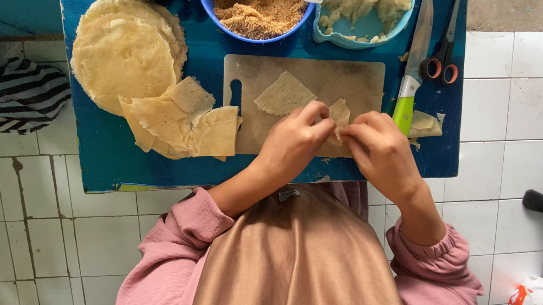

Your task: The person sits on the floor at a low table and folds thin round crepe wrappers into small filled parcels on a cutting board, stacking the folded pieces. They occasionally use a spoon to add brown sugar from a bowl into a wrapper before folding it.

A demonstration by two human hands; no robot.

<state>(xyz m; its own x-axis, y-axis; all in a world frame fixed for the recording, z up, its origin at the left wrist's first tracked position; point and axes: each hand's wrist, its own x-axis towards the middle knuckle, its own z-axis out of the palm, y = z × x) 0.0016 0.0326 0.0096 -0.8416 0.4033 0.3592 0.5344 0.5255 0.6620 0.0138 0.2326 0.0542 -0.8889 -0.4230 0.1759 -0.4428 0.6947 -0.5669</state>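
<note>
My left hand (293, 145) and right hand (381, 153) pinch a small dough piece (339, 114) between fingertips over the cutting board (305, 83), seemingly folding it; another cut wrapper (283, 94) lies beside.

light: bright, even daylight | shadows: soft, faint | focus: sharp | edges: slight wide-angle bend

Low blue table (105, 156) standing on a white tiled floor (5, 226). A pale cutting board (358, 81) lies at its centre. Left of the board: a stack of round flatbreads (122, 52) and cut wrapper pieces (181, 127). Behind the board: a blue bowl of brown crumbs (258, 12) and a light-blue dish of mash (364, 15). Right of the board: a green-handled knife (412, 73) and scissors (445, 56).
</note>
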